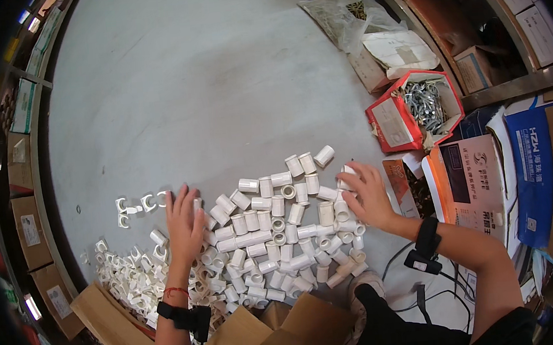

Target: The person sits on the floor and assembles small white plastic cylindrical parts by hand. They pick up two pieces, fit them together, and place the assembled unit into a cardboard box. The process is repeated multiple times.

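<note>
Fittings, short white plastic pipe couplings (276,238), lie heaped on the grey floor (203,80) between both hands: left hand (185,223) flat, open; right hand (367,197) cupping the pile's edge.

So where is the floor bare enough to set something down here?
The grey floor beyond both hands is bare, bordered by shelves on the left and boxes on the right. It is crowded nearer the person: the white fittings fill the space between the left hand and right hand.

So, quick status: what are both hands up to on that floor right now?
Left hand flat on white pipe couplings, fingers spread. Right hand grasping a coupling at pile's right edge. White clips heaped left. Nothing blocking.
</note>
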{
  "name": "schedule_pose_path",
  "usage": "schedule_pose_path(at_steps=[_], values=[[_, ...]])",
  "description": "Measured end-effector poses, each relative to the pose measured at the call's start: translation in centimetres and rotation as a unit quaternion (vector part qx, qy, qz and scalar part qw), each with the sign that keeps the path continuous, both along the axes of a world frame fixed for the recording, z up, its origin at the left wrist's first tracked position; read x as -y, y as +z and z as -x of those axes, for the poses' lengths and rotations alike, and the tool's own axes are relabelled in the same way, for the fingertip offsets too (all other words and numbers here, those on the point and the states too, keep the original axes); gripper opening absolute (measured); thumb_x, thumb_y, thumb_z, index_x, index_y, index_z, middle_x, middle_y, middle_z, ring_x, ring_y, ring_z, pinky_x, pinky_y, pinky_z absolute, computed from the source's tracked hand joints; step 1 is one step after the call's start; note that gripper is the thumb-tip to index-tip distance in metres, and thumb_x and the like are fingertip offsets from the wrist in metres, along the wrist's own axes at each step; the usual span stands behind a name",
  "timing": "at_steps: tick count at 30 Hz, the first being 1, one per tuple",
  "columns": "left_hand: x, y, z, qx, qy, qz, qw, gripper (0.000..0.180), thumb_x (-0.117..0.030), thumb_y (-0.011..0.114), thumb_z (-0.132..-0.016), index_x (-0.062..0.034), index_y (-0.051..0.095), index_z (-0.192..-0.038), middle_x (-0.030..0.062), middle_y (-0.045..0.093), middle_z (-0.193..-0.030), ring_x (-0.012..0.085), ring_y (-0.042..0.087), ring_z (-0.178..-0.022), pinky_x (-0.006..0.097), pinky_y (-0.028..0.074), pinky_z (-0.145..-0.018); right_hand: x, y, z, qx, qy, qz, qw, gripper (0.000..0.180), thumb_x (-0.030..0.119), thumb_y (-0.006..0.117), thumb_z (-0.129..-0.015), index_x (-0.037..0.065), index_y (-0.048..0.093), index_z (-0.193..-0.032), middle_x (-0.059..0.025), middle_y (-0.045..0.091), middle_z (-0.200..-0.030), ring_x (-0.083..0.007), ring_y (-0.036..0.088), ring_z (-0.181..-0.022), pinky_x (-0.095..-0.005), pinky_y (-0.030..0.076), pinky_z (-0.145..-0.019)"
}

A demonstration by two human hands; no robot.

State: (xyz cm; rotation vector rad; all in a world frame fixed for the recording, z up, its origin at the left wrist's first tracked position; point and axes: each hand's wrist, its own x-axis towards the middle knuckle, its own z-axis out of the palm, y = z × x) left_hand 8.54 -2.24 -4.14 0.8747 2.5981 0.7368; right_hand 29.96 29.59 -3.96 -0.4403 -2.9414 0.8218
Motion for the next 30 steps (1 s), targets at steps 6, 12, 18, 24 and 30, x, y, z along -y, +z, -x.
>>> schedule_pose_path(at_steps=[6,12,18,24,30], values=[[-0.6,0.5,-2.2,0.024,-0.025,-0.03,0.999,0.037,-0.018,0.047,-0.08,-0.0088,0.048,-0.116,0.0144,0.036,-0.133,0.0381,0.027,-0.124,0.047,0.02,-0.101,1.4,1.0,-1.5,0.017,-0.011,0.004,1.0,0.041,0.018,0.054,-0.076,0.012,0.047,-0.116,-0.0157,0.036,-0.124,-0.0333,0.036,-0.109,-0.0419,0.031,-0.09],[-0.4,1.4,-3.0,0.011,-0.025,-0.037,0.999,0.034,-0.015,0.047,-0.079,-0.0078,0.052,-0.112,0.0157,0.038,-0.13,0.0381,0.033,-0.121,0.043,0.029,-0.098,-0.5,1.6,3.8,-0.029,0.019,-0.032,0.999,0.046,0.011,0.056,-0.07,0.012,0.048,-0.115,-0.0126,0.04,-0.121,-0.0309,0.04,-0.105,-0.0408,0.033,-0.086],[-0.5,1.4,-3.1,0.008,-0.016,-0.071,0.997,0.034,-0.013,0.047,-0.08,-0.0051,0.051,-0.113,0.0156,0.041,-0.127,0.0351,0.04,-0.114,0.039,0.031,-0.096,-3.7,0.7,8.4,-0.012,0.149,-0.084,0.985,0.032,0.003,0.058,-0.062,0.009,0.052,-0.093,-0.0062,0.05,-0.094,-0.0266,0.047,-0.089,-0.0381,0.038,-0.072],[1.2,0.3,-1.6,0.179,0.145,-0.188,0.955,0.029,-0.009,0.045,-0.084,-0.0042,0.05,-0.112,0.0078,0.047,-0.108,0.0166,0.051,-0.091,0.027,0.041,-0.078,-3.2,0.6,10.1,0.026,0.187,-0.093,0.978,0.025,0.0,0.057,-0.06,0.008,0.05,-0.083,-0.0068,0.05,-0.083,-0.0278,0.048,-0.083,-0.038,0.04,-0.067],[1.7,0.3,0.6,0.175,0.102,-0.106,0.974,0.033,-0.006,0.062,-0.074,-0.0054,0.053,-0.105,0.0028,0.045,-0.094,0.009,0.049,-0.069,0.02,0.043,-0.059,-3.9,1.3,9.4,0.052,0.186,-0.136,0.972,0.03,0.001,0.058,-0.062,0.009,0.049,-0.09,-0.0073,0.049,-0.086,-0.0286,0.05,-0.085,-0.0381,0.042,-0.068]])
